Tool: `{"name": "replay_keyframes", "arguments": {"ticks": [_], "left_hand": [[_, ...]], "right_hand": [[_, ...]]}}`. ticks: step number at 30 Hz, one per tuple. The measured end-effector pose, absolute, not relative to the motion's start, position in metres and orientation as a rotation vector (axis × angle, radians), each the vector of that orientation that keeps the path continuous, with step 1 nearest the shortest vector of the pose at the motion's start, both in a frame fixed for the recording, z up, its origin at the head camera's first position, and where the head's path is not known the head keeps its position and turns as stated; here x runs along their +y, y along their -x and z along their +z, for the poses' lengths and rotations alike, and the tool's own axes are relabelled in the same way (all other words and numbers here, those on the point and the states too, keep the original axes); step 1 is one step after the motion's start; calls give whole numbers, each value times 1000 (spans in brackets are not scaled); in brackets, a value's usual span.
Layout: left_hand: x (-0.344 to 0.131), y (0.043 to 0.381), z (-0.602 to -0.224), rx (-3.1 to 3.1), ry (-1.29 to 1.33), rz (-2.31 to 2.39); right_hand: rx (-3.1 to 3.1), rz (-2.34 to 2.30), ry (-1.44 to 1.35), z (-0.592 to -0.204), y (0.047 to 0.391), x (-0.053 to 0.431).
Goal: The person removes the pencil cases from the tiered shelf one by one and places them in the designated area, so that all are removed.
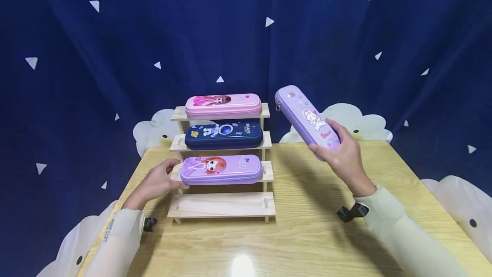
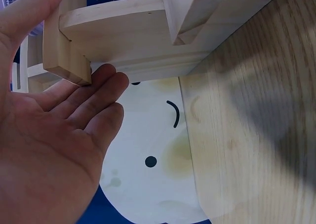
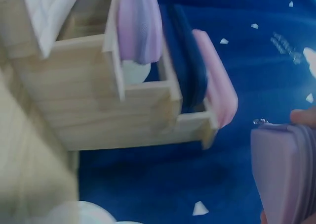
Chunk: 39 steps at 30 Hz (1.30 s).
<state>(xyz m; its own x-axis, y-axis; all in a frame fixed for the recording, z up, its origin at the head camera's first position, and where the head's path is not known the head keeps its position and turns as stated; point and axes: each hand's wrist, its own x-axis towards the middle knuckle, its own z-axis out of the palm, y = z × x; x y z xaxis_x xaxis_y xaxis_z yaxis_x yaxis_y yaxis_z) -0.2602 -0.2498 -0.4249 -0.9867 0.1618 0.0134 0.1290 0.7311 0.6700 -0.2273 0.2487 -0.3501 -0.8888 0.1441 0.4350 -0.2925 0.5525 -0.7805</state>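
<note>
My right hand grips the lower end of a lilac pencil case with a bunny astronaut on its lid, held tilted in the air right of a stepped wooden rack. The zip pull shows at its far end. In the right wrist view the same pencil case is blurred at the right edge. My left hand holds the left end of the rack's second step from the front, thumb above and fingers against the wood below. On that step lies a purple pencil case with a red-haired girl.
A dark blue space pencil case lies one step higher, and a pink one lies on the top step. The rack's lowest step is bare wood. Behind the wooden table hangs a navy curtain with white triangles and clouds.
</note>
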Motion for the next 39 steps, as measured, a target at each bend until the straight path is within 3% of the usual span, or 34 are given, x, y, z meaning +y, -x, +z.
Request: {"name": "replay_keyframes", "arguments": {"ticks": [21, 39], "left_hand": [[-251, 260, -426, 2857, -227, 1141], [-252, 263, -429, 2835, -216, 1169]], "right_hand": [[-2603, 1351, 199, -458, 243, 234], [-2718, 1340, 259, -510, 247, 226]]}}
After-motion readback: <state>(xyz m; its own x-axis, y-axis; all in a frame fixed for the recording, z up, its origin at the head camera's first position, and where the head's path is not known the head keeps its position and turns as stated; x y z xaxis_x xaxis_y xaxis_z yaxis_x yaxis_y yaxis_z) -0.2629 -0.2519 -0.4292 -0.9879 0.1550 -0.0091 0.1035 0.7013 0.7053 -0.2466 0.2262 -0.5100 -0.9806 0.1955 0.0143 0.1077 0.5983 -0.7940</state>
